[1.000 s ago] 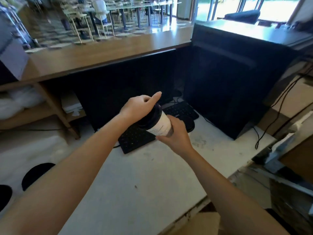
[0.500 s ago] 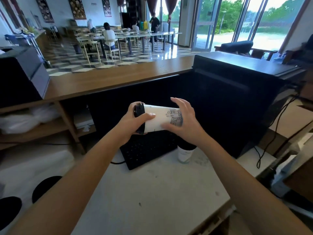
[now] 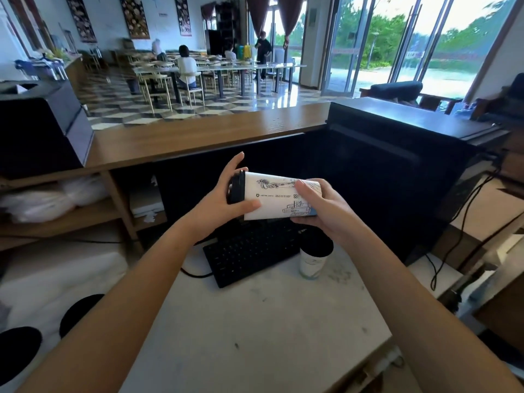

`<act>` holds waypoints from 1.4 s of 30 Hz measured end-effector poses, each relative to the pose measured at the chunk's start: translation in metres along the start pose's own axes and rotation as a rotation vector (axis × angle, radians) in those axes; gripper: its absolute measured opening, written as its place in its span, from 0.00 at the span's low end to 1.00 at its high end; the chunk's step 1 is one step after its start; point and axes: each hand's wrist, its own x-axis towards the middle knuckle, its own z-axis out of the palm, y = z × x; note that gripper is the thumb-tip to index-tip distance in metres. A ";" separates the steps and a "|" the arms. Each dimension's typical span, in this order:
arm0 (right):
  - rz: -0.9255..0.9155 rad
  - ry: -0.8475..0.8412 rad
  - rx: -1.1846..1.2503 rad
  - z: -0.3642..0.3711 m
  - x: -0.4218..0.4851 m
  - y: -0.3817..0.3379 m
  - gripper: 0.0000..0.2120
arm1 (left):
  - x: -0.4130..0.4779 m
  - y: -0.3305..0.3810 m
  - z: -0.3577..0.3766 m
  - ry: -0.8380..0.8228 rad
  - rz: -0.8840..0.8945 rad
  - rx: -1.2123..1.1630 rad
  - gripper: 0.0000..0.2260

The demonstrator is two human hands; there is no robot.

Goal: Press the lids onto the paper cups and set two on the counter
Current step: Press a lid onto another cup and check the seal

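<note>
- The left grip (image 3: 219, 201) cupped the lidded end of the cup (image 3: 273, 198): palm against the lid (image 3: 237, 186), thumb laid across the rim onto the white wall, fingers reaching over the far side.
- The right grip (image 3: 321, 212) wrapped the base end, thumb on top and fingers curled underneath.
- Held between both grips, the cup lay on its side in the air above the surface (image 3: 255, 336), lid pointing left, base pointing right. Line drawings and small print showed on its wall.
- The black lid sat on the cup's mouth; whether it was fully seated could not be told.
- Below the right grip, a second cup (image 3: 312, 263) stood upright on the surface with a black lid on it, touching or just beside the right end of the keyboard (image 3: 249, 252).
- The black keyboard lay on the far part of the surface, under the held cup, with a cable leaving its left end.
- A large black box (image 3: 397, 165) stood at the far right, cables (image 3: 465, 222) hanging beside it.
- A wooden ledge (image 3: 198, 137) ran across behind, bearing a dark box (image 3: 39, 129) at the left.
- Under the ledge at the left, shelves (image 3: 71, 219) held white bags.
- Beyond the ledge, people sat at tables in a room with a checkered floor.
</note>
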 end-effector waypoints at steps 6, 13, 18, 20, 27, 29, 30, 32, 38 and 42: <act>-0.161 -0.015 0.038 0.000 0.002 0.003 0.19 | 0.010 0.011 -0.011 -0.104 -0.365 -0.386 0.25; -0.210 -0.111 -0.036 -0.004 0.014 -0.001 0.24 | 0.020 0.020 0.002 0.097 -0.367 -0.383 0.14; 0.115 -0.082 -0.065 -0.006 0.019 -0.013 0.27 | 0.015 0.009 0.007 0.202 -0.137 -0.127 0.23; 0.216 -0.095 -0.096 -0.004 0.021 -0.013 0.30 | 0.013 0.007 0.008 0.220 -0.015 0.071 0.26; 0.130 -0.072 0.277 -0.001 0.018 0.004 0.19 | 0.012 0.009 -0.002 0.070 0.122 0.282 0.37; 0.076 -0.080 0.319 -0.002 0.017 0.010 0.18 | 0.015 0.014 -0.004 0.069 -0.024 0.134 0.33; 0.048 -0.085 0.330 -0.004 0.016 0.011 0.18 | 0.017 0.017 -0.005 0.068 -0.129 0.003 0.30; -0.010 -0.094 0.321 -0.006 0.015 0.010 0.19 | 0.020 0.019 -0.007 0.012 -0.298 -0.213 0.30; -0.147 -0.165 0.177 -0.013 0.015 0.006 0.27 | 0.029 0.023 -0.002 0.017 -0.420 -0.355 0.14; -0.067 -0.153 0.321 -0.014 0.019 0.009 0.26 | 0.032 0.022 0.005 0.104 -0.252 -0.163 0.16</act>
